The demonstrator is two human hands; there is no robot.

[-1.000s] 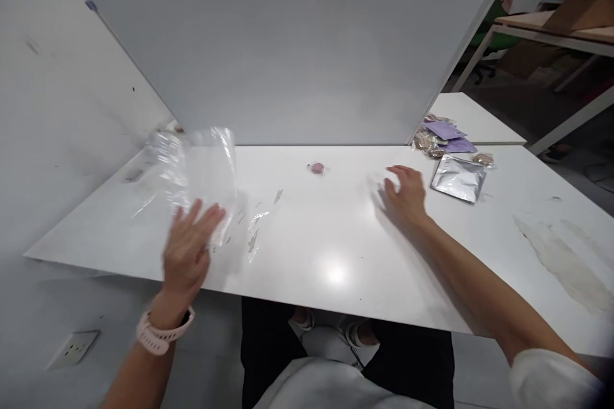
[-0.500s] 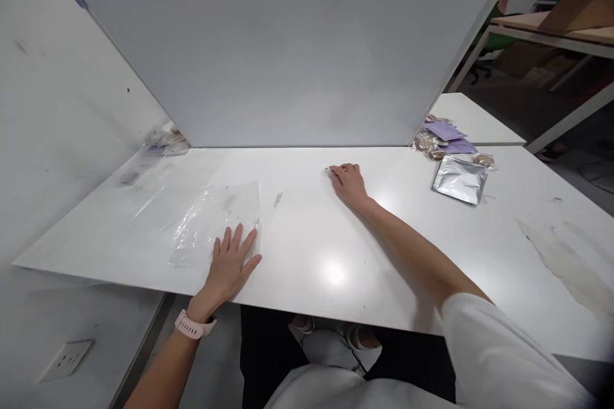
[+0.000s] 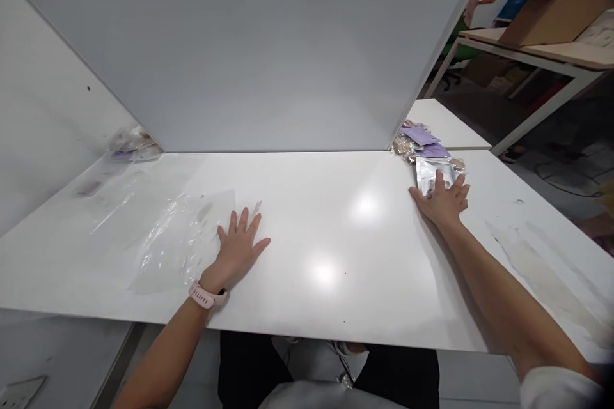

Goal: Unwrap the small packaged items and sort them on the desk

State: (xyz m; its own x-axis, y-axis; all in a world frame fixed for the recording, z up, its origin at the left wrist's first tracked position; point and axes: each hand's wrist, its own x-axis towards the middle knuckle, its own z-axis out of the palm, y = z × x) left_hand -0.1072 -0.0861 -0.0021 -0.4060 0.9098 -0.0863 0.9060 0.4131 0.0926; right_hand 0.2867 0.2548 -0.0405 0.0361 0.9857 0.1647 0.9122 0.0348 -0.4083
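Note:
My right hand (image 3: 442, 200) is spread over the silver foil pouch (image 3: 426, 170) on the right of the table, its fingers apart and covering the pouch's lower part. Whether the fingertips press on the foil I cannot tell. My left hand (image 3: 240, 244), with a pink watch band at the wrist, lies with spread fingers near the right edge of a clear plastic bag (image 3: 163, 246). Nothing is held in it. Behind the pouch sit purple packets (image 3: 422, 135) and small clear-wrapped items (image 3: 403, 146).
A big whiteboard panel (image 3: 278, 51) stands along the back of the white table (image 3: 297, 294). More clear-wrapped packets (image 3: 134, 144) lie at the back left corner. Beyond the right side, a second table holds a cardboard box (image 3: 551, 19).
My right hand has moved right from the table's middle to the foil pouch, and its fingers have spread. My left hand has shifted slightly forward and right. The camera view has turned right.

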